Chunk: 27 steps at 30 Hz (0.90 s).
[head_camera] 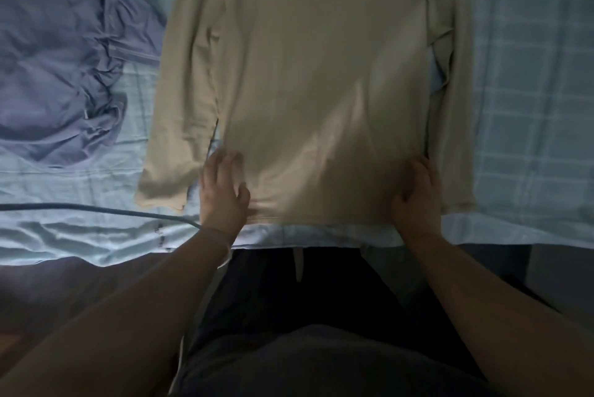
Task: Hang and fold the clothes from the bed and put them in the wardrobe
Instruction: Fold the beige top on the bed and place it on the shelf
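Broadly, the bed (530, 75) fills the upper part of the head view, covered by a pale blue checked sheet, with its near edge running across just in front of the person's dark trousers (289, 316). A beige long-sleeved top (321, 75) lies flat on the sheet in the middle of the bed, its hem at the near edge and its body stretching away toward the far edge. Its two sleeves lie straight along either side of the body, the cuffs ending close to the near edge. A crumpled blue-violet garment (61, 69) sits in a heap toward the left edge of the bed, just beside the top's left sleeve and apart from both hands. A dark cable (96, 208) runs along the sheet from the left edge toward the left wrist, near the near edge.

The left hand (225, 191) rests on the bottom left corner of the top, fingers spread and thumb out, pressing on the fabric by the hem. The right hand (414, 194) is at the bottom right corner of the top, fingers curled around the side edge of the cloth, a closed grip on the fabric.
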Each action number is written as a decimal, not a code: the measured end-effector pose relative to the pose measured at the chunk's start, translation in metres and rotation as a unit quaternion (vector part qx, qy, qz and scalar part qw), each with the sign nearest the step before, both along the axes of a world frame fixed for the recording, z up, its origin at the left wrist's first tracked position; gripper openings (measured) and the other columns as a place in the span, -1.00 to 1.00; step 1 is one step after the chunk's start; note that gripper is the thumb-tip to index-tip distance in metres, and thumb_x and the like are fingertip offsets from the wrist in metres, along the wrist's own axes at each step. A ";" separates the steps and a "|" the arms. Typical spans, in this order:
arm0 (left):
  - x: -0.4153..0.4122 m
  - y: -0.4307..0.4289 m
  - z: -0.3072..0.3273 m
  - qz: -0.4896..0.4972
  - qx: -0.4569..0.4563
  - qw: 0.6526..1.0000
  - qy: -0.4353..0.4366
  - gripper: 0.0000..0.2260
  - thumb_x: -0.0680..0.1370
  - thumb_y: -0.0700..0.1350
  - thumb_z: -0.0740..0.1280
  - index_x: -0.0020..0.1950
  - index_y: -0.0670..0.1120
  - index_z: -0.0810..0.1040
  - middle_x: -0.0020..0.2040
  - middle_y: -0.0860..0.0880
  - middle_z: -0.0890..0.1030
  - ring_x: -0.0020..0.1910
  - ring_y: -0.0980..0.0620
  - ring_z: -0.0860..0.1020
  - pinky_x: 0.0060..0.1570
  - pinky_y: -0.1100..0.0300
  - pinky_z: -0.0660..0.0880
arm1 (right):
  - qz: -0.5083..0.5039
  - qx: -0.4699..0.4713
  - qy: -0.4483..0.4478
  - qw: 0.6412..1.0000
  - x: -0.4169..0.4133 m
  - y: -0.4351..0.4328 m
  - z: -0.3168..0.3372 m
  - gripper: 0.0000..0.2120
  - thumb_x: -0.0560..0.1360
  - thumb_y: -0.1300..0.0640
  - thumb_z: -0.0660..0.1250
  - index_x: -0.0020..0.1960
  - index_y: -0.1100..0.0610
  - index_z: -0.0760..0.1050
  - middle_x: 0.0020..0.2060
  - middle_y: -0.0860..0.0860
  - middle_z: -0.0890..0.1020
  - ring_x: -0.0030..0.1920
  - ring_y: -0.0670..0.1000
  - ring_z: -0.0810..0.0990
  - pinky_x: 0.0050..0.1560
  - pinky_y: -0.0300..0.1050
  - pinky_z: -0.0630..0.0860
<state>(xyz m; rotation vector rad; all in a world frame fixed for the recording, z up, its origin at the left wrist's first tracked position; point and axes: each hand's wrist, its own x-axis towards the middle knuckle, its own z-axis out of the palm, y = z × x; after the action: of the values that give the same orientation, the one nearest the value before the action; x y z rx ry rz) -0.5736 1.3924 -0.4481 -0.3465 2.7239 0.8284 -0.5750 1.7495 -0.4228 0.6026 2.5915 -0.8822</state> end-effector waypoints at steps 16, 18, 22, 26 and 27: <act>0.014 -0.027 0.008 0.135 -0.061 0.954 -0.262 -0.80 0.56 -0.03 0.36 0.08 -0.13 0.54 -0.06 -0.15 0.57 -0.05 -0.22 0.53 -0.12 0.07 0.36 | -0.103 0.060 -0.255 0.959 -0.005 0.039 0.012 -0.78 0.49 0.22 0.31 0.13 0.21 0.49 -0.01 0.26 0.60 0.00 0.29 0.58 -0.07 0.01 0.44; 0.014 -0.020 0.010 0.147 -0.069 0.953 -0.256 -0.80 0.55 0.01 0.36 0.05 -0.08 0.50 -0.10 -0.09 0.54 -0.15 -0.15 0.47 -0.16 0.08 0.33 | -0.102 0.060 -0.248 0.962 -0.012 0.033 0.016 -0.83 0.46 0.25 0.30 0.05 0.24 0.47 -0.07 0.25 0.58 -0.04 0.28 0.58 -0.09 0.05 0.49; 0.006 -0.020 0.023 0.169 -0.052 0.956 -0.233 -0.78 0.49 -0.02 0.42 0.03 -0.07 0.46 0.00 -0.10 0.55 -0.09 -0.17 0.54 -0.07 -0.01 0.48 | -0.014 0.133 -0.189 0.973 -0.024 0.014 0.035 -0.61 0.36 0.32 0.27 0.19 0.24 0.44 0.11 0.23 0.48 0.10 0.29 0.48 0.07 0.19 0.48; -0.011 -0.036 0.043 0.193 -0.057 0.969 -0.145 -0.82 0.53 -0.08 0.38 0.07 -0.09 0.48 -0.03 -0.08 0.56 -0.03 -0.16 0.55 -0.04 -0.02 0.47 | 0.151 0.098 -0.090 0.980 -0.052 -0.031 0.039 -0.62 0.37 0.23 0.33 0.19 0.20 0.47 0.08 0.20 0.51 0.09 0.27 0.48 0.04 0.12 0.45; -0.016 -0.041 0.048 0.197 -0.060 0.970 -0.125 -0.85 0.55 -0.09 0.35 0.08 -0.07 0.49 -0.04 -0.06 0.55 -0.05 -0.15 0.55 -0.07 0.01 0.46 | 0.194 0.082 -0.055 0.976 -0.060 -0.048 0.036 -0.62 0.36 0.24 0.34 0.18 0.22 0.51 0.07 0.21 0.54 0.09 0.27 0.50 0.07 0.12 0.45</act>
<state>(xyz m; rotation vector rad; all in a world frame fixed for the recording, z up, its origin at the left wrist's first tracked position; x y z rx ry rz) -0.5894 1.3510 -0.4003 -0.9744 2.5051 0.6552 -0.6353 1.7018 -0.3867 0.1645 2.5676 -0.4991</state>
